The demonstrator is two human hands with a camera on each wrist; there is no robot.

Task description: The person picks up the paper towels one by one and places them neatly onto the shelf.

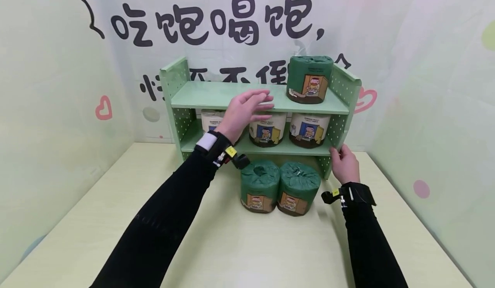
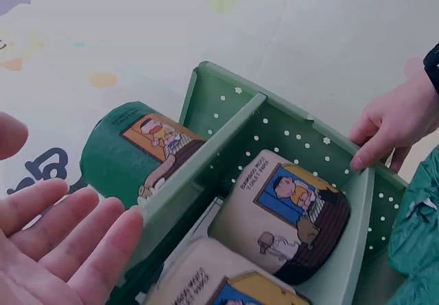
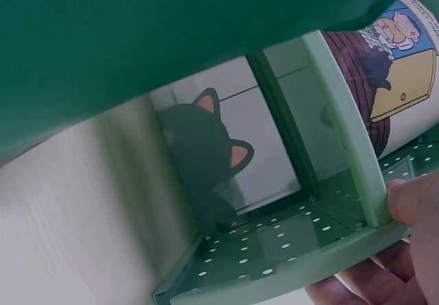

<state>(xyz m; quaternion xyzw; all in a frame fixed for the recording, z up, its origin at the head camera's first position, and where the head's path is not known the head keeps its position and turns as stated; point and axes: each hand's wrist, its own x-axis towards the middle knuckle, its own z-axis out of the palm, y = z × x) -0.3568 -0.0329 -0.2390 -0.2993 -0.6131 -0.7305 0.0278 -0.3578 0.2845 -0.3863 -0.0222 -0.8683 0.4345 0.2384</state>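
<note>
Evidently mid-stocking: left hand (image 1: 245, 112) open, fingers straight, hovering just before the top board of the green shelf (image 1: 216, 96), holding nothing. Right hand (image 1: 344, 164) steadying the shelf's right side panel, thumb and fingers pinching its lower front edge. Dark green roll (image 1: 310, 79) standing upright on the top board, well right of the left hand and above the right one. Two more green rolls (image 1: 279, 188) lying on the table (image 1: 232, 245) between the hands, below the left, just left of the right.

To do this step well: keep the right-hand pinch firm so the light shelf does not slide back; bring the free hand down to the nearer roll on the table, grasp around its middle, lift clear of the front edge, then set it upright beside the roll already up top.

Hard to make out: right fingertips behind the panel hidden from the head view; leftmost of the white rolls (image 1: 307, 130) on the lower board mostly covered by the left wrist; right wrist view largely blocked by green wrapping close to the lens; the dark cat-like shape behind the shelf there unclear.
</note>
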